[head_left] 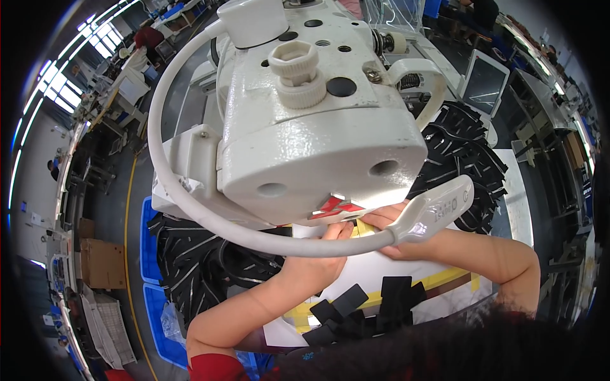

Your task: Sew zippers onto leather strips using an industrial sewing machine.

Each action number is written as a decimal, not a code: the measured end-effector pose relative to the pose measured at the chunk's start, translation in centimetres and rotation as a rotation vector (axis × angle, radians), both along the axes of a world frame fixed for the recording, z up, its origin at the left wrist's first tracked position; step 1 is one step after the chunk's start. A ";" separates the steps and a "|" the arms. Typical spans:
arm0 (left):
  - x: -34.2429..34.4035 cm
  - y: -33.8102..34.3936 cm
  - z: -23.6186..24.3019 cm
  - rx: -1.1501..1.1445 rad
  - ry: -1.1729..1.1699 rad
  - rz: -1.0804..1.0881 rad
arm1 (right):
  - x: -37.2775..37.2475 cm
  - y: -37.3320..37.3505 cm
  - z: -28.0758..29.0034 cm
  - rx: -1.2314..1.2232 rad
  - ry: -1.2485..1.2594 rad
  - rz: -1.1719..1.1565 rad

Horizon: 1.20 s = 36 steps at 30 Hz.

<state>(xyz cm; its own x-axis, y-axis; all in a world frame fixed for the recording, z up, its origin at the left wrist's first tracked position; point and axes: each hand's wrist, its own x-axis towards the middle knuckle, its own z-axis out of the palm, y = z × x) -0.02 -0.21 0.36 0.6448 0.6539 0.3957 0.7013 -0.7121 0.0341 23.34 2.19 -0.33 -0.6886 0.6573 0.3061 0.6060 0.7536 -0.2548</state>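
Observation:
A white sewing machine head (318, 152) fills the middle of the view. Below its front end, my left hand (318, 265) reaches in from the left with its fingers bent together near the tips. My right hand (397, 238) comes in from the right, its fingers close together and pointing toward the left fingertips. The two hands nearly meet over the white work surface (362, 276), beside yellow tape. The machine and a white gooseneck lamp (438, 209) cover parts of both hands, so whatever is under the fingertips is hidden. Several small black flat pieces (349, 300) lie nearer me.
Heaps of black strips with pale edges lie left (197, 267) and right (467, 159) of the machine. Blue bins (162, 324) stand at the left. The lamp's thick white cable (166, 171) arcs across the front. A tablet-like screen (484, 82) is at the far right.

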 end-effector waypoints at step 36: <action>0.0 -0.8 -0.6 -0.001 -0.178 0.041 | 0.0 1.2 2.1 0.150 -0.074 -0.006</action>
